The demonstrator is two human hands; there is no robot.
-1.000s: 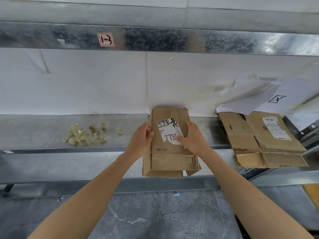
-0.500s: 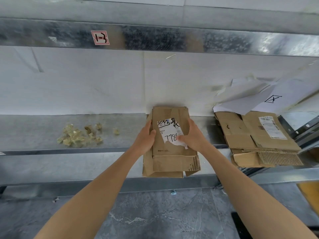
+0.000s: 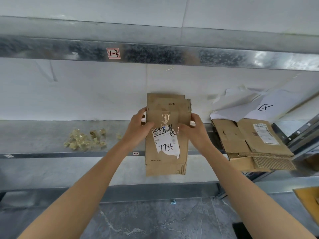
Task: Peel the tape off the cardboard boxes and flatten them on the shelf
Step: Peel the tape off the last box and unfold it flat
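Gripping creased, taped cardboard box: left hand, right hand.

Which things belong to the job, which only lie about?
Job: brown cardboard box gripped by left hand and right hand; its shiny clear tape strip; crumpled tape pile; stack of flattened brown boxes.
Lying about: white paper sheets; small red label.

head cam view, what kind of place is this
Probably a warehouse or stockroom: galvanized metal shelving with a handwritten bay label, a stack of flattened shipping boxes on the shelf, and a heap of peeled tape.
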